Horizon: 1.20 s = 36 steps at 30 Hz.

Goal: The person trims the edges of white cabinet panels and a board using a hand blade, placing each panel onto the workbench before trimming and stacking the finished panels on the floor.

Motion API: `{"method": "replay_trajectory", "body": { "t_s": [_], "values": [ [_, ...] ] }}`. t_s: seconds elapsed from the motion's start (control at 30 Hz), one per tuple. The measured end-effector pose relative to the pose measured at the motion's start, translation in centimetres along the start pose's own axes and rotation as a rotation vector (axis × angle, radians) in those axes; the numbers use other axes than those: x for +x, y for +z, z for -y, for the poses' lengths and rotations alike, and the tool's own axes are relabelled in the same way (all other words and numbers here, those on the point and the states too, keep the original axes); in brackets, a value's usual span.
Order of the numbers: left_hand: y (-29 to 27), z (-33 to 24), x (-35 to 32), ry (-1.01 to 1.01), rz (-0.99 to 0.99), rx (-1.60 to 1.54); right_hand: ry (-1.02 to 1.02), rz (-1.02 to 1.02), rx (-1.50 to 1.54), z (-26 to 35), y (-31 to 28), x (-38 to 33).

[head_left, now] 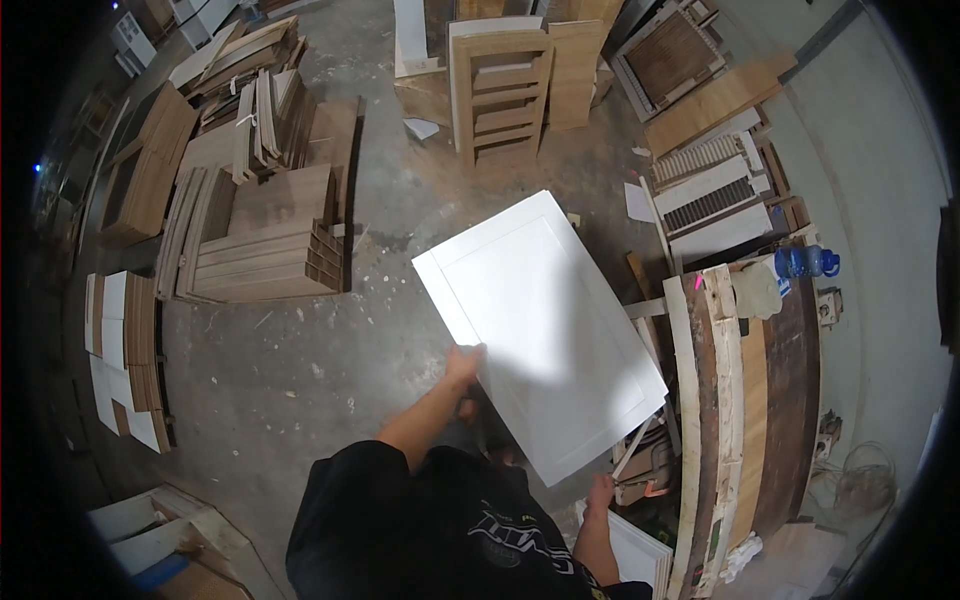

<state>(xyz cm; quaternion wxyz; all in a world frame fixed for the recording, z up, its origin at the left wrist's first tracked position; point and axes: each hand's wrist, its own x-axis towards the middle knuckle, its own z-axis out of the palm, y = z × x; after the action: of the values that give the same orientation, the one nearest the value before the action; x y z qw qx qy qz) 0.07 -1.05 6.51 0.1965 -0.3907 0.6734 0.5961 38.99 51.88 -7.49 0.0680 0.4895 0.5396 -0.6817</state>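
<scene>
A white framed cabinet door point(530, 320) is held up slantwise in front of me, its face with a recessed border turned upward. My left hand point(463, 366) is closed on the door's left edge, thumb over the face and the other fingers hidden beneath. Below the lower right edge is my right hand point(600, 492), apart from the door, with its fingers seemingly stretched out and nothing visible in them. Close to that hand, more white panels point(640, 550) stand stacked at the foot of the workbench.
A long wooden workbench point(750, 400) runs along my right, with a blue bottle point(806, 262) at its far end. Stacked brown wood parts point(265, 260) lie left. White-faced panels point(125, 340) are piled at far left. A wooden slatted frame point(505, 95) leans ahead.
</scene>
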Motion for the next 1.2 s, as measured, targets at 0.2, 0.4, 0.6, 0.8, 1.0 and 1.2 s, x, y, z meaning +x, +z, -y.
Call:
{"method": "replay_trajectory", "body": {
  "t_s": [0.2,0.4,0.6,0.8,1.0,1.2],
  "values": [
    [2.8,-1.5,-2.8,-0.064,0.098,-0.081,0.051,-0.146,-0.082,3.8,18.1,-7.4],
    [2.7,-0.4,-3.9,-0.277,0.220,-0.236,-0.011,-0.296,-0.168,9.2,24.9,-9.7],
    [2.4,-1.0,-3.0,-0.214,0.286,-0.119,-0.041,-0.523,-0.322,7.9,26.1,-8.1],
    [1.7,-0.2,-4.3,-0.247,0.407,0.406,-0.103,-0.389,-0.024,6.9,22.8,-11.8],
    [4.5,1.3,-10.4,-0.271,0.678,0.893,0.012,-0.216,0.116,0.8,20.9,-16.2],
    [6.6,3.2,-14.5,-0.041,0.739,1.083,-0.110,-0.364,-0.241,-10.9,20.9,-18.1]
  ]
}}
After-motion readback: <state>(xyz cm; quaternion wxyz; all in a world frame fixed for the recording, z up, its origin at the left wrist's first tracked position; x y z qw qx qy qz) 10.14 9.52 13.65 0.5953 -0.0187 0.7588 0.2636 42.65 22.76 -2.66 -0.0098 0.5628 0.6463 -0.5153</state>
